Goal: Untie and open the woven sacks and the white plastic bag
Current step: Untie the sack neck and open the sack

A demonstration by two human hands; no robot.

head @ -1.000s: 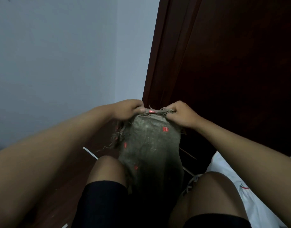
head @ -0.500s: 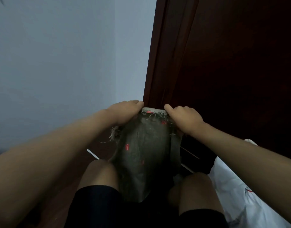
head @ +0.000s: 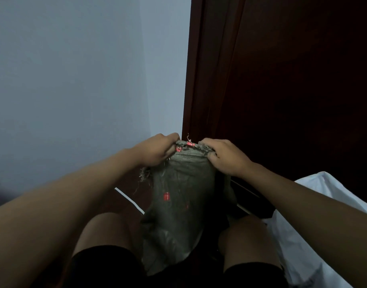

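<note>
Between the knees stands the sack [head: 178,204], upright, its top pulled toward the door [head: 282,90]. Left hand [head: 157,150] and right hand [head: 226,155] both have fingers curled, gripping the frayed rim. White bag [head: 303,225] lies right of the knees. Risk: frayed weave tearing or slipping if yanked unevenly.

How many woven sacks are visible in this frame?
1. The grey-green woven sack stands between the person's knees, its top edge gripped by the left hand and right hand. Others may lie out of view.
</note>
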